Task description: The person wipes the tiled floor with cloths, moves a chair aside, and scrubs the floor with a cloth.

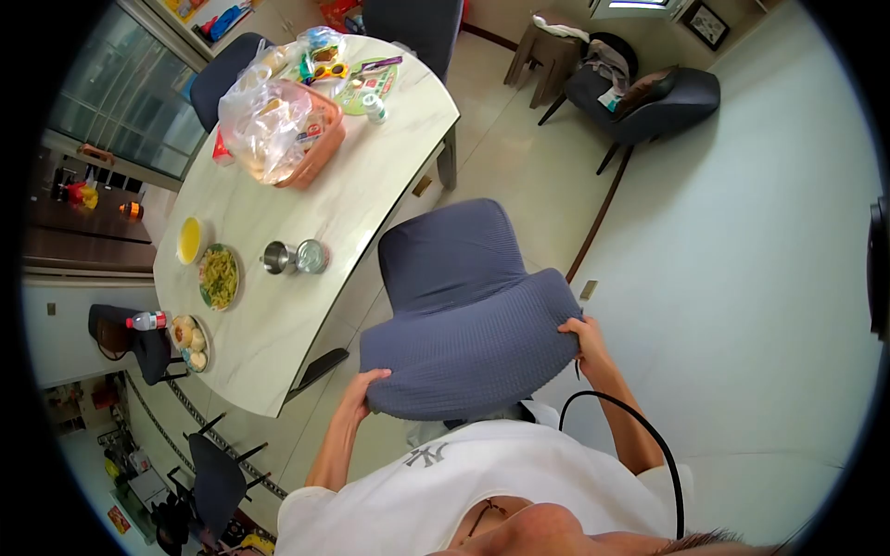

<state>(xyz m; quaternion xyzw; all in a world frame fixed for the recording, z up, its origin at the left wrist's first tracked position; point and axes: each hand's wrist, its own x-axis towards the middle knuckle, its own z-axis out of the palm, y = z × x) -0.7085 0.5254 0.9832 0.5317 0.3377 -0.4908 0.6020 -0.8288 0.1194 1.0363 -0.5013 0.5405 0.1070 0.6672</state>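
A dining chair in a ribbed grey-blue fabric cover (473,347) stands right in front of me. Its broad near part, which looks like the backrest, is between my hands, and the flat part beyond it reaches toward the floor's far side. My left hand (358,393) is closed on the near left corner, thumb on top of the fabric. At the right edge my right hand (588,341) grips the covered side with thumb and fingers. The fingers beneath the edges are hidden, so I cannot tell whether they hold only the cover or the frame too.
Left of the chair stands a marble-look table (269,352) with a pink basket (320,153), a steel cup (277,259), a glass jar (312,256) and dishes of food. A white wall (742,278) runs along the right. A black cable (649,426) hangs beside my right arm.
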